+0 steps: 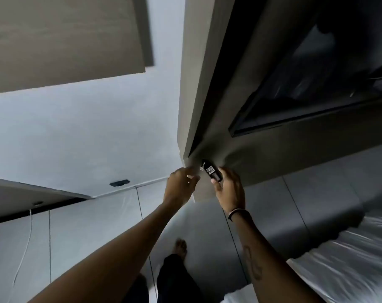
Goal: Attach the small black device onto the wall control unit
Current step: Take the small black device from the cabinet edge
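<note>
A small black device (212, 173) with a white label on its face sits against the lower corner of a grey-brown wall panel (209, 119). My right hand (228, 189) holds it from below and from the right, thumb under its lower end. Just left of the device, my left hand (182, 182) has its fingertips pinched at the panel's corner, where a small pale bit shows; I cannot tell what it is. The wall control unit itself cannot be made out behind the hands.
A dark framed screen (306, 88) is set in the panel above right. A black wall plate (119, 183) sits on the white wall at left. A bed with white covering (349, 263) lies at the lower right. My foot (181, 248) stands on the grey tiled floor.
</note>
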Tool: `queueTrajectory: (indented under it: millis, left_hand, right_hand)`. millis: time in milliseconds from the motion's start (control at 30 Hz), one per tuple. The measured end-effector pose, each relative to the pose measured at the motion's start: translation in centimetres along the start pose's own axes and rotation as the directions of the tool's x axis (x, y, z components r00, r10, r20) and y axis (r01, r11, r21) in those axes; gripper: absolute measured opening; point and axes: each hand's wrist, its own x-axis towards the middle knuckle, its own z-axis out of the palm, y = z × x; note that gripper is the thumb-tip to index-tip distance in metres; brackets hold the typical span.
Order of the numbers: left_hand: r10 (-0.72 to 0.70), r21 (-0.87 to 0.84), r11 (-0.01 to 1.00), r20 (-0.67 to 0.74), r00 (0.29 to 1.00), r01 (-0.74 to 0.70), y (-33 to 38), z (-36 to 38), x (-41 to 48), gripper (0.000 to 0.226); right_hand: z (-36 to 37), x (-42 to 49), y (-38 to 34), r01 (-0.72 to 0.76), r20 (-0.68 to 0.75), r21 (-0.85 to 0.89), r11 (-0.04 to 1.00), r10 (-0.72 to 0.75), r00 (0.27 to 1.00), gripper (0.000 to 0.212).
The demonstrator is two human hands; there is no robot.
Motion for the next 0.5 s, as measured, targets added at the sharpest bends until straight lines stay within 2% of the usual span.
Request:
queueTrajectory:
  millis: [100,233,333,500]
  left_hand:
    - [-0.080,-0.070,0.995,-0.052,0.995,0.076,0.5,1.4,2.1,0.018]
    - [-0.145,-0.077,0.987,-0.036,0.989,0.142,0.8,2.9,3.9,0.023]
    - [-0.161,-0.048,0.986,-0.048,0.986,0.159,0.4,3.8,4.8,0.025]
    - [-0.227,-0.119,0.968,-0.062,0.972,0.219,0.4,4.5,5.5,0.023]
  right_hand:
    - [0.6,1.3,0.3,-0.049,-0.028,0.018,0.999,0.049,0.998,0.041]
    - [1.2,2.9,0.4,-0.076,-0.045,0.051,0.996,0.078,0.996,0.039]
    - [1.4,4.2,0.5,-0.101,0.030,0.109,0.989,0.098,0.995,0.038]
    - [1.8,5.1,-0.3,-0.132,0.116,0.139,0.981,0.116,0.987,0.028]
